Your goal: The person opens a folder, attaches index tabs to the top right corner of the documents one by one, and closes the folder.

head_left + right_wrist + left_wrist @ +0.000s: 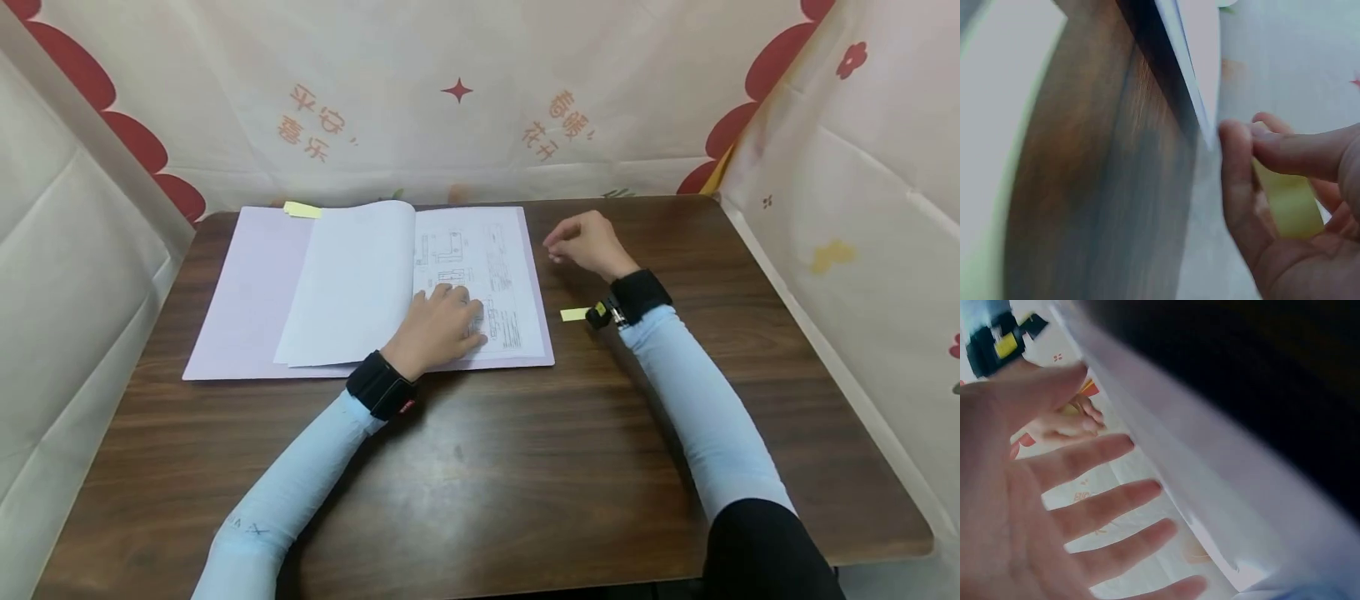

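An open folder (225, 333) with a lilac cover lies on the table, its loose white page (352, 283) turned over to the left. My left hand (441, 329) rests with spread fingers on the right-hand printed page (506, 250), which carries line drawings and text. Those straight fingers (1094, 450) also show in the left wrist view. To the right of the folder, above the table, my right hand (588, 242) pinches a yellow sticky note (1291, 200) between thumb and fingers; the note curves inside the palm. The head view hides that note.
A yellow sticky tab (302, 210) sticks out at the top edge of the turned page. Another yellow strip (573, 314) lies on the brown wooden table (465, 483) by the right wrist. Pale printed cloth (457, 50) hangs behind and at both sides.
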The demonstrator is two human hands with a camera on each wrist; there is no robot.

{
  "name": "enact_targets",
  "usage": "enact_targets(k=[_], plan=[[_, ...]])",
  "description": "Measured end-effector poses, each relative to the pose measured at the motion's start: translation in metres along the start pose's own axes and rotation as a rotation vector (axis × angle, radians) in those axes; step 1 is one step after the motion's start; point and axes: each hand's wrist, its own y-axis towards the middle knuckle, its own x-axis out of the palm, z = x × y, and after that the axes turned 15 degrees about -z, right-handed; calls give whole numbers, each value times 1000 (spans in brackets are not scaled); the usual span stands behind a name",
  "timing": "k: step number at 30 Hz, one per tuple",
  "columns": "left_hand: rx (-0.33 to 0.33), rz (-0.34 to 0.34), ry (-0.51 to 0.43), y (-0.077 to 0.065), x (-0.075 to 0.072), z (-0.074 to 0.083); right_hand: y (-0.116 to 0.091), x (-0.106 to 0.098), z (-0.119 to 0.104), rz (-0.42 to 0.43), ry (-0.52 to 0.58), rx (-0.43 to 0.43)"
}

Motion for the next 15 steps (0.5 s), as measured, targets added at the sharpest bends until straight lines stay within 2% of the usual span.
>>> enact_targets(k=[6,11,15], plan=[[-6,-142,-38,0,3,-2,57,5,-3,-60,125,-10],[-5,-167,-36,0,1,-2,94,7,-5,-48,159,75],[-8,-162,-24,1,-1,-2,111,6,-9,-12,133,152]])
